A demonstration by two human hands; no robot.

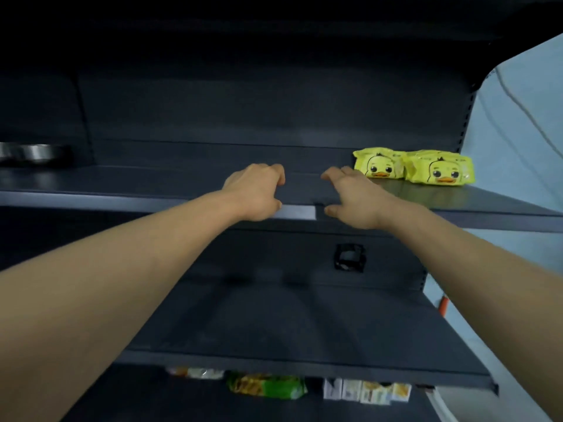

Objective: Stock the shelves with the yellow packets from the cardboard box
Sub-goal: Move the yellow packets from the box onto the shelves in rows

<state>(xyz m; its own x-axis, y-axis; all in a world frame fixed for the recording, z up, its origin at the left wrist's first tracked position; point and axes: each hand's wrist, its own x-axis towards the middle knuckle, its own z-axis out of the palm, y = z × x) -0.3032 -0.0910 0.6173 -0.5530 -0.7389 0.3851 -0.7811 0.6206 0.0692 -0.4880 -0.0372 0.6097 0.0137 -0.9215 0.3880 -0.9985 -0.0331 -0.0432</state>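
Over the upper shelf [457, 199] both hands hover, each grip loosely curled, empty; fingertips hidden.

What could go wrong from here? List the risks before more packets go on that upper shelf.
1. The two yellow packets sit at the far right end of the upper shelf, near its open side; a nudge from the right hand beside them might tip one off.
2. Both hands are empty, the left hand loosely curled at the shelf edge, and the box is out of view, so reaching back blind could fumble a packet.
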